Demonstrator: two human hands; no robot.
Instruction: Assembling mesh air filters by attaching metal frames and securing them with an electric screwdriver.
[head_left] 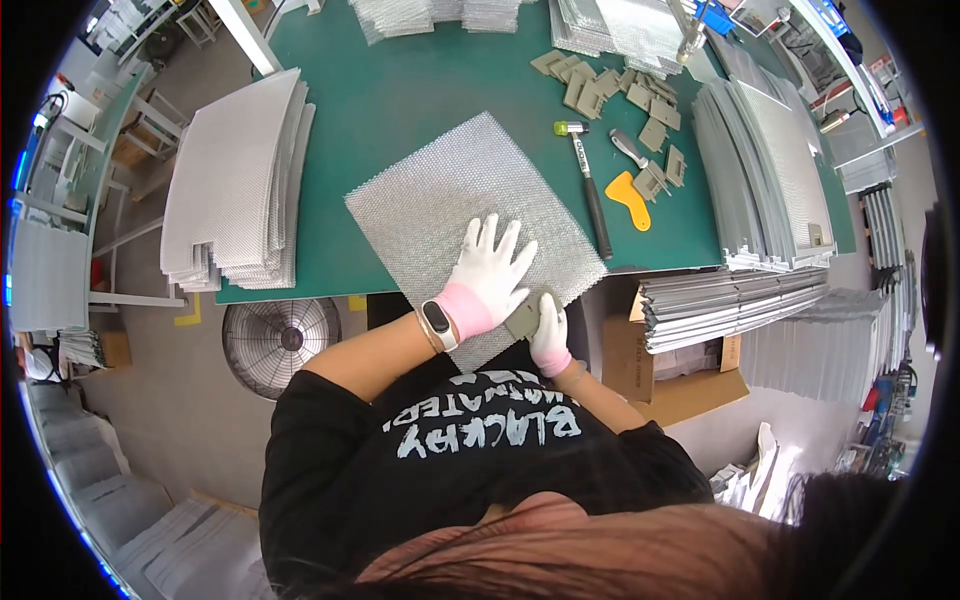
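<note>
1. Green workbench [400,100] spans the area in front of us.
2. We have mesh sheets in a left stack [225,170] and a right stack [760,170].
3. Mesh panel [440,190] lies diagonally between them, near corner overhanging the bench edge toward us.
4. Mallet [587,172] lies right of the panel.
5. Our left hand [485,285]: gloved, spread flat on the panel, grasping nothing.
6. Our right hand [550,340]: gloved, grasping small plate [521,319] by its right side.
7. Yellow scraper [628,200] sits just right of the mallet.
8. Our plate is at the panel's near-right edge.

Two hands [490,282]; one hammer [591,194]; one yellow scraper [627,196]
</note>
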